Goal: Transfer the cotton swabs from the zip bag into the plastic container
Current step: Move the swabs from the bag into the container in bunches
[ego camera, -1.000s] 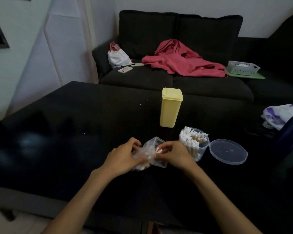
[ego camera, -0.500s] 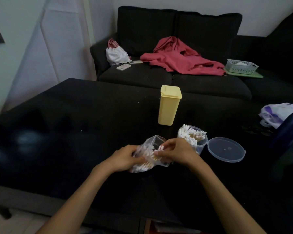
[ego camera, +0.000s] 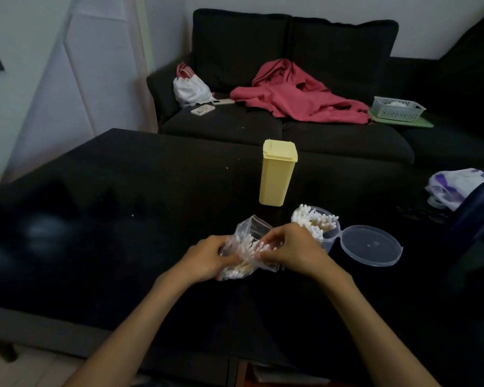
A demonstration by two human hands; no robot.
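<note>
Cotton swabs (ego camera: 246,251), thin pale sticks with white tips, fill the small clear crinkled plastic zip bag (ego camera: 249,241), which sits between both hands just above the dark table (ego camera: 123,219); the head view is the only one. The left hand (ego camera: 207,256) curls around the bag's lower end and cradles it from that side, probably to hold the bundle steady and keep the mouth angled toward the other hand. The right hand (ego camera: 294,248) has its fingers bent at the bag's open edge, thumb and fingertips closing on what looks like a cluster of swabs, though whether it pinches the swabs or only the plastic rim I cannot tell for sure. Just beyond the right hand stands the round clear plastic container (ego camera: 326,230), already packed with upright swabs, placed close so each handful travels a short way. Its hinged transparent round lid (ego camera: 370,245) lies flat and open farther out from the right hand, away from the bag, out of the path. Ahead of both hands, well apart, a tall pale yellow plastic box with a closed lid (ego camera: 277,173) stands upright, untouched.
</note>
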